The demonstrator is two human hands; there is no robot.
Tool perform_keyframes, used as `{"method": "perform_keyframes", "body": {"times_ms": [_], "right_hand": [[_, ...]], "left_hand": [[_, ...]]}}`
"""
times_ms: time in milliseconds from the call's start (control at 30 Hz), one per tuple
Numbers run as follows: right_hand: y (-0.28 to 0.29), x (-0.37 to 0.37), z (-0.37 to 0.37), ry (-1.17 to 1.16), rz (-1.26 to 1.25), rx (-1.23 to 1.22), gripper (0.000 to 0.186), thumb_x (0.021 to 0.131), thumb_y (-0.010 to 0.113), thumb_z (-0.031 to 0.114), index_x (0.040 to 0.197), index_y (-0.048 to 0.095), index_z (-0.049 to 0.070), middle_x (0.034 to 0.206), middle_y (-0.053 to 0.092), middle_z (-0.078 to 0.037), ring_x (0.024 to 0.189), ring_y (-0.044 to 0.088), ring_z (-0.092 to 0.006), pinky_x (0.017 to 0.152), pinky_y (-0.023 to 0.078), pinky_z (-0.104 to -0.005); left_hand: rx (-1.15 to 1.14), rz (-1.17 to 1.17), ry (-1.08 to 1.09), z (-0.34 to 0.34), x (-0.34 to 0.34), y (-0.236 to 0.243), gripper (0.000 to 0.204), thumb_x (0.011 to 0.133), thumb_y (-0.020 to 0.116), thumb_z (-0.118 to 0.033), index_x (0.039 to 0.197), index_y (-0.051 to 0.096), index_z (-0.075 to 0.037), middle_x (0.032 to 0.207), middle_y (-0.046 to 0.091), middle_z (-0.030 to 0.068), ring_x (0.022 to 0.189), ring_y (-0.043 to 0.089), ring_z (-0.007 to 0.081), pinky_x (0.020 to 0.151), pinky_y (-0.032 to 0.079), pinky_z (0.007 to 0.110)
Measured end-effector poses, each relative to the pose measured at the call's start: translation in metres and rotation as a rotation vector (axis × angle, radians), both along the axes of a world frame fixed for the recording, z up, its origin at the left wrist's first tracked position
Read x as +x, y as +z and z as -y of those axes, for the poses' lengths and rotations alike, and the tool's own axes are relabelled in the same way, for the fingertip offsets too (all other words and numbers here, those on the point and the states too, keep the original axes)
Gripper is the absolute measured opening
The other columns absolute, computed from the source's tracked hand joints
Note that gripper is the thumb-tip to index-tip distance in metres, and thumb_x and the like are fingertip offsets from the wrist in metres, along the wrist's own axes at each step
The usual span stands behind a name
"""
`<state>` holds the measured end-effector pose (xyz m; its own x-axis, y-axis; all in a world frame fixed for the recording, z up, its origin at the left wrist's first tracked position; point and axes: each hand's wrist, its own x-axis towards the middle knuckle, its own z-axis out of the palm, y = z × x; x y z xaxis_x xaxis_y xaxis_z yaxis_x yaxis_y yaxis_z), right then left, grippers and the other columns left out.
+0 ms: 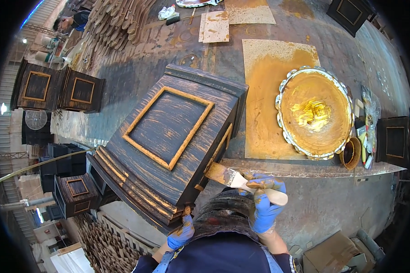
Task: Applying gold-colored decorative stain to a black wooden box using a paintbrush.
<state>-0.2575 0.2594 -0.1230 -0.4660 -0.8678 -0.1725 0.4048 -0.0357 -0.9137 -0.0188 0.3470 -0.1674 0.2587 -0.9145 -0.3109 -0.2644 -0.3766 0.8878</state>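
Observation:
A dark wooden box-like pedestal (168,125) with gold-streaked panels and a raised gold frame lies tilted on the worktable before me. My left hand (182,233), in a paint-stained blue glove, grips the near lower corner of its stepped base. In my right hand (266,204), also gloved, is a wide flat paintbrush (236,179) with a pale handle. Its bristles, tinted gold-brown, meet the pedestal's right side, by the narrow framed panel there. Right of the pedestal, a round scalloped tray (300,86) holds wet gold paint at its middle.
Under the tray lies a paint-stained board (262,127). A brown cup (357,154) stands beside the tray, near plastic-wrapped items (370,113). More dark pedestals stand at left (79,93) and right (393,141). Wooden pieces (118,22) are piled behind; another person (73,21) is far left.

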Motion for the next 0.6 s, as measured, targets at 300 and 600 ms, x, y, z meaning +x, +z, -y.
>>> {"method": "perform_keyframes", "body": {"times_ms": [300,600], "right_hand": [[0.01,0.005,-0.006,0.022,0.227,-0.077,0.015,0.076,0.059,0.007,0.088,0.055,-0.002,0.095,0.056,-0.014,0.086,0.057,-0.0216,0.073,0.047,-0.0311],[0.012,0.004,-0.01,0.075,0.07,-0.159,0.018,0.078,0.056,0.005,0.094,0.051,-0.002,0.096,0.054,-0.017,0.083,0.059,-0.0239,0.071,0.05,-0.0336]], "left_hand": [[-0.059,0.018,0.017,0.008,-0.007,-0.002,0.024,0.082,0.054,-0.019,0.097,0.056,-0.001,0.089,0.059,0.0139,0.071,0.06,0.0203,0.062,0.052,0.033],[-0.097,0.023,0.029,0.014,-0.011,-0.002,0.023,0.082,0.054,-0.018,0.097,0.056,-0.001,0.089,0.059,0.0139,0.071,0.06,0.0202,0.062,0.052,0.033]]}}
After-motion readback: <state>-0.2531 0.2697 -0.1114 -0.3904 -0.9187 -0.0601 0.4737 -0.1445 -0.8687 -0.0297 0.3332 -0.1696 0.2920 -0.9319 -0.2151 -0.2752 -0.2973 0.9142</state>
